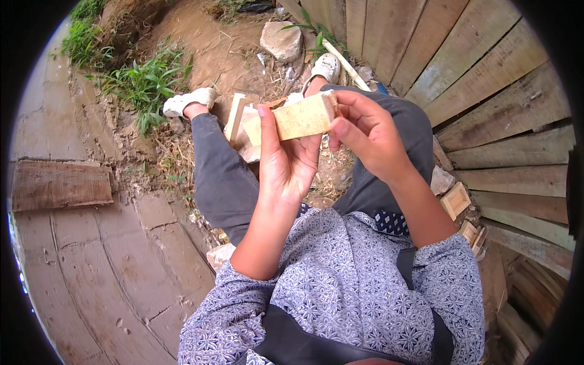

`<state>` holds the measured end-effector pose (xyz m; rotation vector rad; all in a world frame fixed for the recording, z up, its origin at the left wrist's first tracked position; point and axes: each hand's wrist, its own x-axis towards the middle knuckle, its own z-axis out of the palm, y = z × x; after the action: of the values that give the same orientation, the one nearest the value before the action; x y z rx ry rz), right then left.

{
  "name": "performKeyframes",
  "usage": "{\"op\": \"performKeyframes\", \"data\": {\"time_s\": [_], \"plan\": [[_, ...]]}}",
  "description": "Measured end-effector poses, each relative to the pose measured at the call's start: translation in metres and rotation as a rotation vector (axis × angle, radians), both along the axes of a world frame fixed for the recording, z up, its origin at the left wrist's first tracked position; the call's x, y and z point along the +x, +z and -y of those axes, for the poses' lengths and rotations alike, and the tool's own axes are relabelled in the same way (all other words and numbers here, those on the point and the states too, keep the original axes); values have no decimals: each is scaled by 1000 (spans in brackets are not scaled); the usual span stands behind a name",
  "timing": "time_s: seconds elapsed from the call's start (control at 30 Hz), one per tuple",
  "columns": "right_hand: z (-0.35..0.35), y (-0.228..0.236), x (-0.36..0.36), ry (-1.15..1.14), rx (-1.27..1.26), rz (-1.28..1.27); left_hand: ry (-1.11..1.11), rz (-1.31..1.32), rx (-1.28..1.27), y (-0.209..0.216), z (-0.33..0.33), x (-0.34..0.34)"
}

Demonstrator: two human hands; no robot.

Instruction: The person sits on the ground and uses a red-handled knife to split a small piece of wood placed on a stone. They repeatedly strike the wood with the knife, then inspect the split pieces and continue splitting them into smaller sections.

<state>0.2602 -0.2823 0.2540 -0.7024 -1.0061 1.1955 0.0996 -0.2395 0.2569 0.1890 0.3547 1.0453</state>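
Note:
Above my lap I hold up a flat, pale yellow rectangular piece with a speckled face; it looks like wood, but its kind is hard to make out. My left hand grips it from below, thumb across the near face and the other fingers hidden behind. At its right end my right hand pinches the edge, fingers bent and thumb close to the corner. Just beyond the left hand, between my legs, stands a light wooden piece beside a pale slab or stone, both partly covered.
A plank wall curves along the right. Small wooden frames lie at its foot. Ahead are a large stone, a pale stick and grass. On the left, a brown board rests on muddy paving.

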Motion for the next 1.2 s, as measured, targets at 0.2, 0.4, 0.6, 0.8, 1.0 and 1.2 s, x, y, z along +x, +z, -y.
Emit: {"op": "performKeyframes", "data": {"time_s": [0.2, 0.4, 0.6, 0.8, 1.0, 1.2], "plan": [[-8, -28, -9, 77, -81, -42, 21, -88, -30, -23, -1, -9], [-15, -39, -5, 123, -261, -161, 25, -132, 15, -49, -6, -9], [-24, -88, -11, 77, -407, -552, 256, -402, 255, -74, -12, -18], [-27, -116, -14, 74, -545, -408, 234, -565, 195, -97, -35, -28], [-40, -136, -23, 94, -633, -275, 261, -643, 90, -106, -47, -35], [-44, -155, -18, 158, -589, -259, 259, -741, 85, -114, -54, -32]]}}
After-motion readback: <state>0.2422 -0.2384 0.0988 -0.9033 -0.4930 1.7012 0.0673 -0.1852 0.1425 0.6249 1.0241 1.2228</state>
